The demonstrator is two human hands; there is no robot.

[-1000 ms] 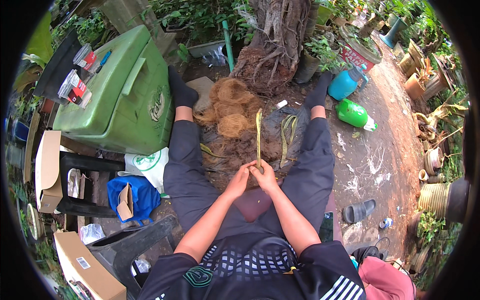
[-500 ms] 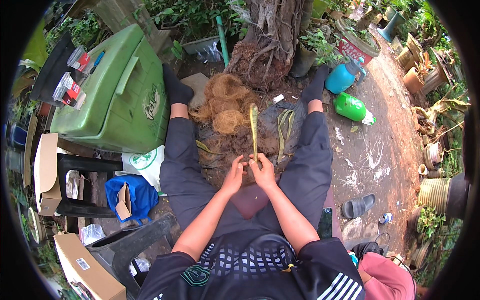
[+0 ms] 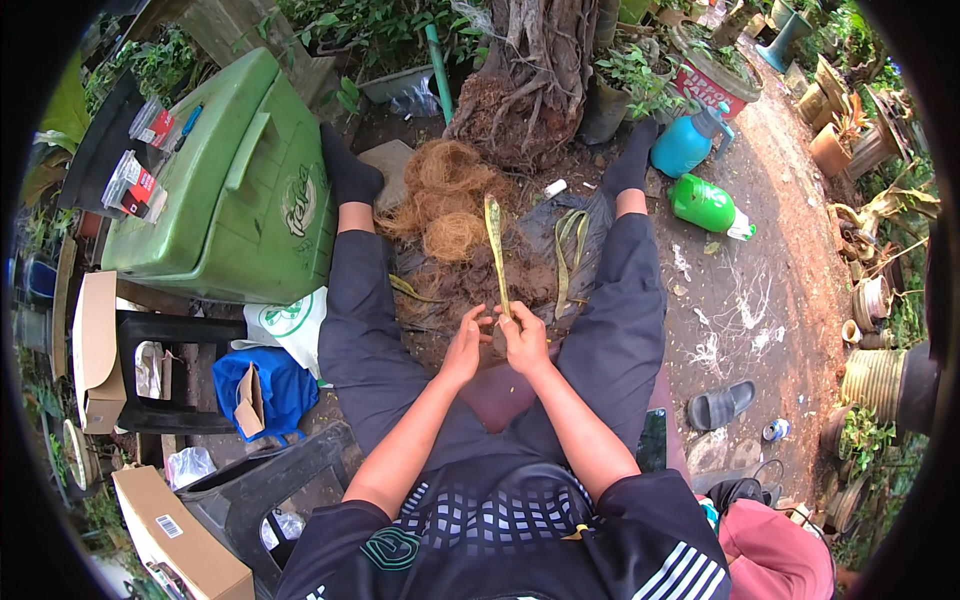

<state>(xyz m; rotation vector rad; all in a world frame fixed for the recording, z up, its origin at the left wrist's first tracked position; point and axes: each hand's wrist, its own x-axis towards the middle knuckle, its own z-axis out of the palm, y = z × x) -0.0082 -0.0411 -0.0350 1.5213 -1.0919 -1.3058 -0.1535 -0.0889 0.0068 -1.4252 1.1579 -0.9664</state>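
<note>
Head view: we hold a long yellow-green leaf strip (image 3: pixel 495 250) upright between our knees, left hand (image 3: pixel 464 343) and right hand (image 3: pixel 524 337) both pinched closed around its lower end. Coconut fibre (image 3: pixel 445 195) lies beyond on bare soil, a green bin (image 3: pixel 220 190) to our left, potted plants (image 3: pixel 640 75) around the garden yard.

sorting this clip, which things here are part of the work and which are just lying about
In use: left hand, right hand, leaf strip held by both, fibre pile, loose leaves.

Lying about: green bin, blue bag, cardboard box, sandal, green bottle.
</note>
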